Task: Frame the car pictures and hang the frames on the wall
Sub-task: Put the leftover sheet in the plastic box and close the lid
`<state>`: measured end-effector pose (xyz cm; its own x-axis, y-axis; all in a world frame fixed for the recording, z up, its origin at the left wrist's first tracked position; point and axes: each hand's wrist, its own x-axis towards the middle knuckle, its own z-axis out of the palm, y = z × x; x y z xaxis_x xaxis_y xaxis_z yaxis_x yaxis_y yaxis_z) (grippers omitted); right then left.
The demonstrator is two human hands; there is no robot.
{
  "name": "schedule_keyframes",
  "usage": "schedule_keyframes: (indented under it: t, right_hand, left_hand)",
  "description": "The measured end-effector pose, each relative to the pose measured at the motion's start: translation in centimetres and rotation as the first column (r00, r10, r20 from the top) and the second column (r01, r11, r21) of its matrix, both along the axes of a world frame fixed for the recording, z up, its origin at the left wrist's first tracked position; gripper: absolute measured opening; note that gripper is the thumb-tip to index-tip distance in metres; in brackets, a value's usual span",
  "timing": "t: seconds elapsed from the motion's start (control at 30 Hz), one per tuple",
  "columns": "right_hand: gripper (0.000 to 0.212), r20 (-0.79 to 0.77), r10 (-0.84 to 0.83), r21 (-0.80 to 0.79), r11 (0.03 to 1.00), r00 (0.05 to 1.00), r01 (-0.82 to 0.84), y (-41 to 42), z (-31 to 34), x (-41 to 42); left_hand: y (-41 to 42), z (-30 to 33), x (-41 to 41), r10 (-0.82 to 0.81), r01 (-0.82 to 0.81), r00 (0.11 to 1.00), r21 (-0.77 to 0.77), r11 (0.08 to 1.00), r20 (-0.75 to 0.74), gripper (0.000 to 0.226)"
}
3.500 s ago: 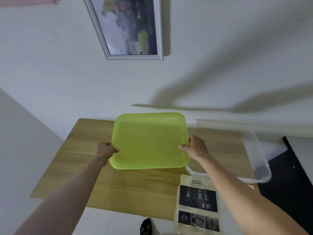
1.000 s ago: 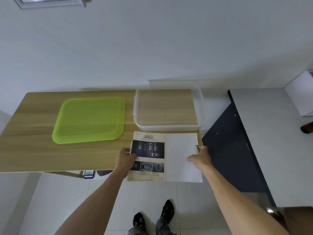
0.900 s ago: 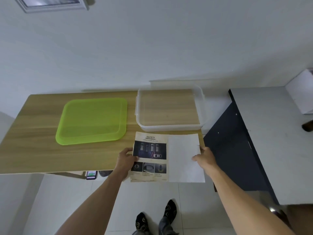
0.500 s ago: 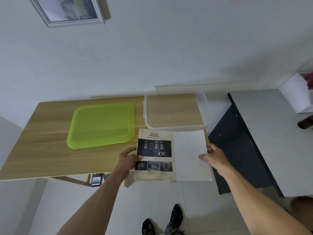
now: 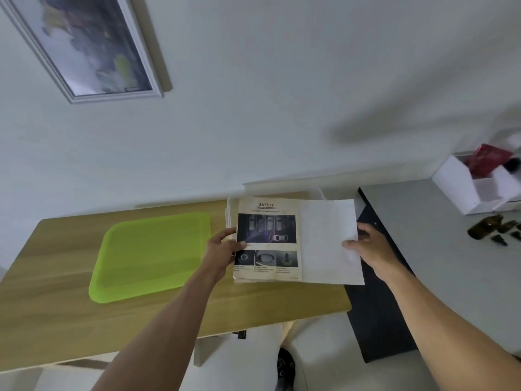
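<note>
I hold an opened sheet above the wooden table [image 5: 56,320]. Its left page is a car picture page [image 5: 267,238] headed SAFETY, with photos of parked cars; its right page [image 5: 328,241] is blank white. My left hand [image 5: 222,249] pinches the left edge, thumb on the print. My right hand [image 5: 369,249] pinches the right edge of the blank page. A framed picture [image 5: 93,46] in a pale frame hangs on the wall at the upper left.
A lime green plastic lid [image 5: 152,255] lies flat on the table's left half. A clear container [image 5: 229,210] peeks out behind the sheet. To the right stands a grey desk [image 5: 451,277] with a white box [image 5: 473,190] and brown bottles [image 5: 487,230].
The green lid was set down on the table. Both hands then took the sheet from the table's front edge and have lifted it up over the clear container.
</note>
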<state>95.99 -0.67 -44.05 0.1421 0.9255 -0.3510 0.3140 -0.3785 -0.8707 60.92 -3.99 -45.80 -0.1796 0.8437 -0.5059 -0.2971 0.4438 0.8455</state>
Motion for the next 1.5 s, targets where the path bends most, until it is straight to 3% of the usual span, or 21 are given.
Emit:
schedule_keyframes:
  t: [0.23,0.37,0.47,0.7,0.83,1.03,1.13,1.27,1.4,1.5]
  right_hand:
    - [0.055,0.126,0.022,0.069,0.997,0.992,-0.031,9.5,0.6,0.1]
    - [0.054,0.249,0.114,0.098,0.985,0.962,-0.143,13.5,-1.8,-1.9]
    - [0.053,0.292,0.212,0.04,0.972,0.933,-0.234,15.8,-4.4,-3.4]
    - [0.06,0.446,0.366,-0.151,0.93,0.817,-0.334,18.8,-9.3,-6.2]
    - [0.064,0.58,0.472,-0.287,0.881,0.663,-0.376,19.1,-10.1,-7.2]
    - [0.092,0.686,0.5,-0.311,0.858,0.528,-0.408,19.0,-10.2,-8.4]
    - [0.089,0.717,0.51,-0.315,0.845,0.475,-0.432,18.7,-9.9,-8.8]
    - [0.068,0.73,0.518,-0.287,0.824,0.446,-0.487,18.1,-9.2,-9.5]
    - [0.062,0.712,0.501,-0.198,0.816,0.492,-0.543,17.3,-7.4,-11.8]
    - [0.059,0.689,0.479,-0.102,0.806,0.543,-0.583,16.5,-6.1,-15.2]
  left_hand:
    - [8.0,0.6,1.9,0.082,-0.081,0.994,0.012,0.997,-0.069,0.042]
    - [11.0,-1.1,2.3,0.165,-0.171,0.962,-0.012,0.985,-0.218,0.037]
    - [12.1,-3.3,2.8,0.138,-0.164,0.906,-0.032,0.986,-0.401,0.038]
    - [14.1,-6.8,4.3,-0.049,-0.121,0.593,-0.149,0.981,-0.803,0.045]
    - [14.7,-6.8,5.5,-0.2,-0.087,0.416,-0.257,0.962,-0.887,0.037]
    - [15.1,-6.0,6.2,-0.288,0.038,0.175,-0.286,0.957,-0.942,0.056]
    - [15.2,-5.4,6.2,-0.294,0.1,0.159,-0.281,0.954,-0.942,0.051]
    - [14.9,-5.0,4.9,-0.246,0.18,0.159,-0.217,0.96,-0.956,0.047]
    - [13.7,-4.6,2.0,-0.19,0.233,0.124,-0.157,0.96,-0.974,0.049]
    - [12.5,-4.0,-1.5,-0.146,0.184,0.152,-0.117,0.976,-0.977,0.052]
